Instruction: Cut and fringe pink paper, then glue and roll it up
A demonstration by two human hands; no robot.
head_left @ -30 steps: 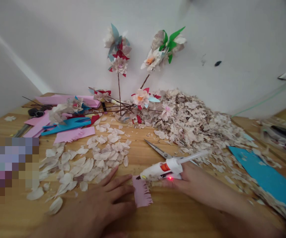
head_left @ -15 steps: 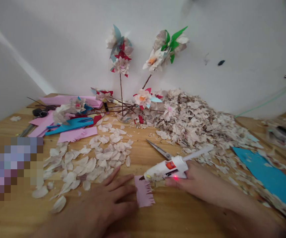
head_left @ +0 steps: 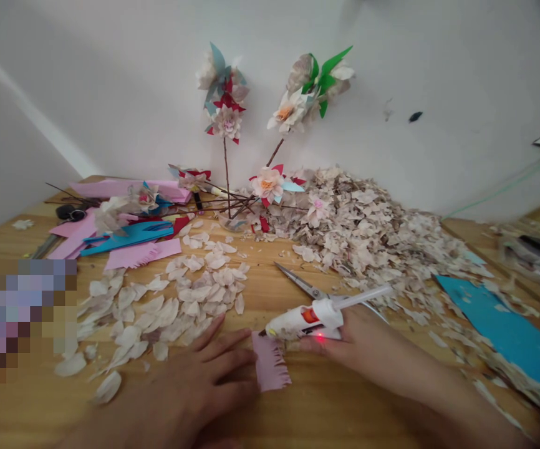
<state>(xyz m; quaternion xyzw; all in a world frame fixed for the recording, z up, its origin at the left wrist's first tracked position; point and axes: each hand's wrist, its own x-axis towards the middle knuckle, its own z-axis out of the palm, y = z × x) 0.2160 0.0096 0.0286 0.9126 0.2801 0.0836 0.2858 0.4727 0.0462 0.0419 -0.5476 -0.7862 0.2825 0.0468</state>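
My right hand (head_left: pixel 345 340) is closed around a white hot glue gun (head_left: pixel 305 321) with a glowing red light and a clear glue stick (head_left: pixel 363 296) out of its back. The gun's dark nozzle meets the upper edge of a small pink paper strip (head_left: pixel 270 362), which is cut into a fringe along its right side. Fingers spread, my left hand (head_left: pixel 214 368) lies on the table with its fingertips at the strip's left edge. Scissors (head_left: pixel 300 280), partly open, rest just beyond the glue gun.
A heap of dry pale petals (head_left: pixel 368 218) covers the back right. Loose petals (head_left: pixel 158 305) lie left of centre. Paper flowers on twigs (head_left: pixel 227 125) stand at the wall. Pink paper (head_left: pixel 143 252) and blue paper (head_left: pixel 130 237) lie left, a blue sheet (head_left: pixel 504 330) right.
The glue gun has shifted slightly left and its back end has dipped a little, the nozzle staying at the strip's upper edge. My left hand stays in place; the view has turned slightly.
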